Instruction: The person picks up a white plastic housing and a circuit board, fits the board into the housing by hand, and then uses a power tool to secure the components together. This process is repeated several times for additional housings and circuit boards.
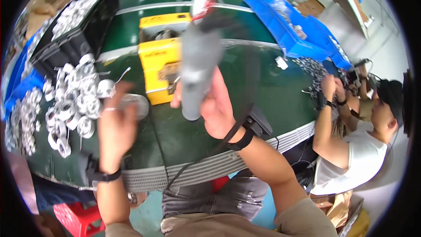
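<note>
Upright over the middle of the bench, a grey handheld power tool, which looks like an electric screwdriver point(199, 61), is blurred by motion. My right hand point(215, 107) is closed round its lower part. To the left, my left hand point(116, 125) is smeared by motion, its fingers beside a pale round part point(139, 105) on the green bench. Whether those fingers grip the part does not show. A pile of white ring-shaped parts point(74, 101) with short wires lies left of that hand. Behind the tool stands a yellow box point(153, 68) with parts inside, partly hidden by the tool.
A black crate point(72, 46) of white parts stands at the far left, and blue bins point(285, 28) at the far right. A co-worker point(355, 145) handles small parts at the right. A dark cable point(204, 160) crosses the bench's front edge. A red stool point(79, 217) is below left.
</note>
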Demonstrator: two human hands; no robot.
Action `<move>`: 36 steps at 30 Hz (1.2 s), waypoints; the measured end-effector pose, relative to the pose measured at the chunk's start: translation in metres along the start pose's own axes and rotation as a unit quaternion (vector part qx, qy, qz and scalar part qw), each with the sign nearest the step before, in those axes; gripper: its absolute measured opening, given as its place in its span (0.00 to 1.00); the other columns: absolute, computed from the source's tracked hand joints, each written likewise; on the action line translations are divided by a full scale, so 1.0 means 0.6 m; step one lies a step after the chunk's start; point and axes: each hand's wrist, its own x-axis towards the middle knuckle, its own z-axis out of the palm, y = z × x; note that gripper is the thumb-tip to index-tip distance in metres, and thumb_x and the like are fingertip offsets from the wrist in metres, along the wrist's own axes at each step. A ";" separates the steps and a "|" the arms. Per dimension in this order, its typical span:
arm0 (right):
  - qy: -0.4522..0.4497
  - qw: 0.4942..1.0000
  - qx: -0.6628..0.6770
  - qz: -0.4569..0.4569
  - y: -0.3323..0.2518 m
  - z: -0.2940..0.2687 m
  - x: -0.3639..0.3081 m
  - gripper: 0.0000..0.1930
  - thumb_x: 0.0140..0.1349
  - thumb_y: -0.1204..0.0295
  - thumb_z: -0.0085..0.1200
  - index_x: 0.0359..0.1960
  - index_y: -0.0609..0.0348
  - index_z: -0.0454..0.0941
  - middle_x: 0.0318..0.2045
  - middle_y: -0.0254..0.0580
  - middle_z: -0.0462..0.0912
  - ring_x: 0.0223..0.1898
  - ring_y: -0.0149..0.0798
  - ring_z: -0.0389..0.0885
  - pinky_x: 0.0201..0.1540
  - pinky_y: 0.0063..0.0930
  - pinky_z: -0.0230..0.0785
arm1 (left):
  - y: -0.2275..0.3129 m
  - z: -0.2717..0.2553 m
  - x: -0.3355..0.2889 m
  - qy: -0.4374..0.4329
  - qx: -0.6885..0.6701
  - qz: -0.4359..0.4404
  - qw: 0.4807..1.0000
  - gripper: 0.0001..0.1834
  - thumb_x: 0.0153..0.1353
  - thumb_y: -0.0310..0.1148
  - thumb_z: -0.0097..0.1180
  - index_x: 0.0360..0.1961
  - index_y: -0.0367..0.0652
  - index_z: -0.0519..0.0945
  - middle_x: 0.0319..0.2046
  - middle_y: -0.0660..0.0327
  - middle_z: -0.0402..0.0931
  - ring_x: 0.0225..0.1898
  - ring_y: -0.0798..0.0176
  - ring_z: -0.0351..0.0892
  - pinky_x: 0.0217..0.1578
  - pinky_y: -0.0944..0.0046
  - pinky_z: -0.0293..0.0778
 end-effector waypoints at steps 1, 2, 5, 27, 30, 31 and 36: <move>0.007 0.997 -0.058 -0.046 0.000 -0.022 0.007 0.42 0.60 0.39 0.49 0.61 0.64 0.55 0.41 0.44 0.74 0.43 0.36 0.76 0.48 0.33 0.69 | -0.017 -0.025 0.002 0.087 0.050 0.059 0.993 0.28 0.56 0.23 0.54 0.60 0.42 0.68 0.53 0.44 0.71 0.53 0.46 0.74 0.51 0.56 0.71; -0.018 0.994 -0.103 -0.023 -0.002 -0.069 0.007 0.39 0.63 0.41 0.47 0.60 0.64 0.57 0.43 0.44 0.75 0.45 0.37 0.76 0.51 0.32 0.67 | -0.031 -0.041 0.006 0.174 0.096 0.114 0.974 0.34 0.54 0.23 0.57 0.64 0.45 0.64 0.59 0.42 0.66 0.59 0.43 0.69 0.57 0.54 0.67; 0.250 0.910 -0.329 0.022 -0.002 -0.185 0.013 0.16 0.61 0.67 0.59 0.48 0.59 0.72 0.39 0.37 0.76 0.43 0.31 0.76 0.50 0.27 0.68 | -0.041 -0.068 0.010 0.254 0.234 0.095 0.934 0.44 0.50 0.24 0.63 0.68 0.48 0.57 0.68 0.41 0.47 0.67 0.37 0.52 0.64 0.47 0.57; -0.027 0.814 -0.578 -0.050 -0.059 -0.060 -0.092 0.15 0.42 0.72 0.70 0.33 0.52 0.80 0.52 0.41 0.70 0.62 0.57 0.61 0.63 0.53 0.52 | -0.005 0.062 -0.043 -0.336 -0.309 0.077 0.886 0.35 0.63 0.35 0.58 0.67 0.35 0.58 0.57 0.51 0.71 0.54 0.60 0.75 0.53 0.64 0.72; -0.078 0.822 -0.561 -0.069 -0.053 -0.015 -0.100 0.15 0.42 0.72 0.70 0.34 0.51 0.81 0.52 0.40 0.71 0.62 0.56 0.61 0.64 0.56 0.51 | 0.007 0.082 -0.045 -0.338 -0.415 0.057 0.843 0.32 0.65 0.32 0.56 0.65 0.32 0.59 0.55 0.53 0.71 0.54 0.63 0.73 0.56 0.64 0.69; -0.079 0.816 -0.567 -0.083 -0.048 -0.011 -0.098 0.16 0.42 0.71 0.71 0.34 0.50 0.81 0.52 0.40 0.70 0.61 0.56 0.62 0.64 0.55 0.50 | 0.009 0.081 -0.037 -0.341 -0.406 0.039 0.847 0.30 0.66 0.32 0.55 0.65 0.32 0.61 0.55 0.54 0.71 0.54 0.64 0.73 0.56 0.64 0.69; -0.044 0.888 -0.450 -0.079 -0.049 -0.022 -0.070 0.27 0.41 0.68 0.72 0.45 0.56 0.75 0.53 0.46 0.69 0.59 0.55 0.66 0.58 0.45 0.64 | -0.006 0.077 -0.026 -0.332 -0.427 0.009 0.841 0.25 0.66 0.31 0.54 0.62 0.34 0.66 0.53 0.57 0.73 0.54 0.66 0.73 0.56 0.65 0.69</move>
